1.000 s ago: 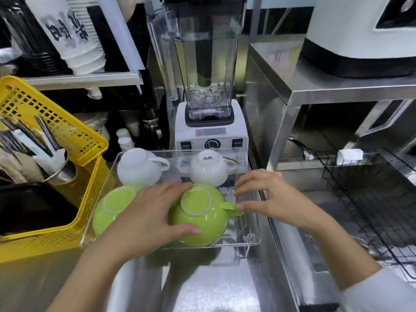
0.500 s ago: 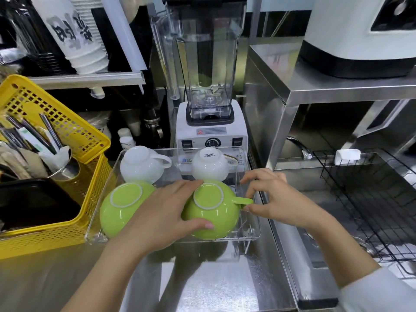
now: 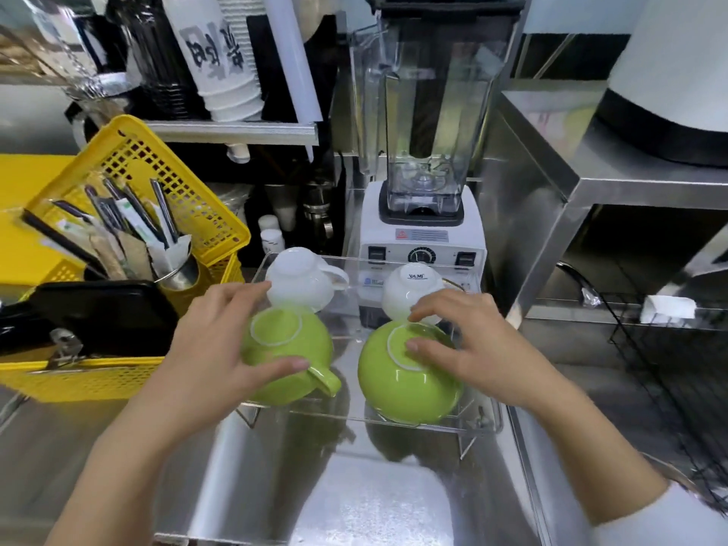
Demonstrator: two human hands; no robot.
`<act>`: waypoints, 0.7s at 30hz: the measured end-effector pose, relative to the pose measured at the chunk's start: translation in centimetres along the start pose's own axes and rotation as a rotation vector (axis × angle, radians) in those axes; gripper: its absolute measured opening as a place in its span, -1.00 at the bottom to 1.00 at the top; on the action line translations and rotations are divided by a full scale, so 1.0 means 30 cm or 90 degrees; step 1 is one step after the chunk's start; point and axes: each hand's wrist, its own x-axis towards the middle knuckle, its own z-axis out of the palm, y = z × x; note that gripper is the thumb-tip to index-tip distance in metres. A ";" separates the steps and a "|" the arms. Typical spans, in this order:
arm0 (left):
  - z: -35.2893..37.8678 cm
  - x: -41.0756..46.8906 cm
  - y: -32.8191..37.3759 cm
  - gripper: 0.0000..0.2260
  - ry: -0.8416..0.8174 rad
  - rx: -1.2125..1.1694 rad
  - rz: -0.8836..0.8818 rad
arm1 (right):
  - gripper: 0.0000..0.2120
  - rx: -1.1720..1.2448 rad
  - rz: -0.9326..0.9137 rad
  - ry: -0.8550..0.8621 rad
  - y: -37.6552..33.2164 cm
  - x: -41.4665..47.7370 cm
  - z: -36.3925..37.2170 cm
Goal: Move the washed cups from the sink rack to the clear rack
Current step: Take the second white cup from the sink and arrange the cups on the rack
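Note:
A clear rack [image 3: 490,421] on the steel counter holds two white cups [image 3: 299,277] [image 3: 413,285] at its back, both upside down. Two green cups sit upside down at its front. My left hand [image 3: 208,348] wraps the left green cup [image 3: 275,336], thumb on its near side; that cup's handle points right. My right hand [image 3: 472,348] lies over the right green cup [image 3: 398,388], thumb and forefinger pinching its base ring. The black wire sink rack [image 3: 669,368] at the right shows no cups.
A yellow basket [image 3: 118,380] with a utensil cup and a black tray [image 3: 98,313] stands close on the left. A blender [image 3: 423,238] stands right behind the clear rack. A steel shelf [image 3: 551,151] rises to the right, above the sink.
My left hand has shifted from the right green cup to the left one, whose handle now points right. My right hand has moved from the right cup's handle onto its base.

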 end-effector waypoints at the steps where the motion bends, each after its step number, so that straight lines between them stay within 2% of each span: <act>1: -0.001 -0.011 -0.019 0.01 -0.024 0.011 -0.007 | -0.65 -0.023 -0.017 -0.014 -0.027 0.016 0.017; 3: 0.005 -0.023 -0.050 0.02 -0.077 -0.017 0.005 | -0.57 -0.079 -0.061 -0.042 -0.080 0.043 0.052; 5: 0.012 -0.025 -0.072 -0.08 -0.119 -0.063 0.008 | -0.51 -0.135 -0.112 -0.067 -0.124 0.062 0.090; 9: 0.042 -0.007 -0.109 -0.16 -0.098 -0.087 0.012 | -0.48 -0.240 -0.176 -0.127 -0.177 0.087 0.155; 13: 0.073 -0.015 -0.119 -0.19 -0.076 -0.126 0.010 | -0.51 -0.288 -0.157 -0.180 -0.191 0.114 0.170; 18: 0.082 -0.027 -0.122 -0.31 -0.017 -0.137 0.018 | -0.75 -0.286 -0.122 -0.200 -0.164 0.135 0.159; 21: 0.083 -0.031 -0.120 -0.38 -0.008 -0.142 0.015 | -0.69 -0.258 -0.086 -0.233 -0.148 0.150 0.152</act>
